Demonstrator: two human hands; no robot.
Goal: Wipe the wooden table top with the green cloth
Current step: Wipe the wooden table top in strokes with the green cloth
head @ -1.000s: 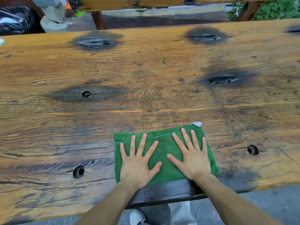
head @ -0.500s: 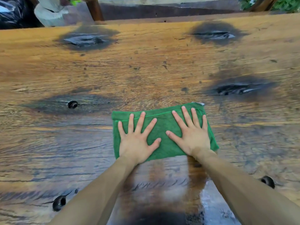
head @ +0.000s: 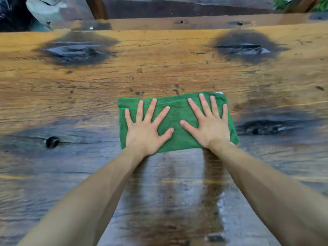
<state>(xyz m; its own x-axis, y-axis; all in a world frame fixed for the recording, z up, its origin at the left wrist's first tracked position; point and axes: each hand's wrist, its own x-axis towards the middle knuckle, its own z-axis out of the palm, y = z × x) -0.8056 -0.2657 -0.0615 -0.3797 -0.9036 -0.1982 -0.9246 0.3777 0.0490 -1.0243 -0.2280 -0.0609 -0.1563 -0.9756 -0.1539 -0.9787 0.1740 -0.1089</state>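
Observation:
A folded green cloth (head: 177, 118) lies flat on the wooden table top (head: 159, 71), around the middle of the plank. My left hand (head: 145, 128) presses on the cloth's left half with fingers spread straight. On the right half my right hand (head: 209, 125) presses the same way. A small white tag shows at the cloth's far right corner. Behind the cloth, toward me, a dark wet streak (head: 177, 192) runs down the wood between my forearms.
Dark burnt knots (head: 76, 50) (head: 245, 48) mark the far part of the top, another (head: 266, 126) lies just right of the cloth. A small round hole (head: 52, 142) sits to the left. Beyond the far edge are a bench plank (head: 177, 23) and a pale stone block (head: 46, 9).
Both hands have pushed the cloth away from me across the table, from near the front edge to mid-plank, leaving a wet trail behind it. The camera has leaned forward with them.

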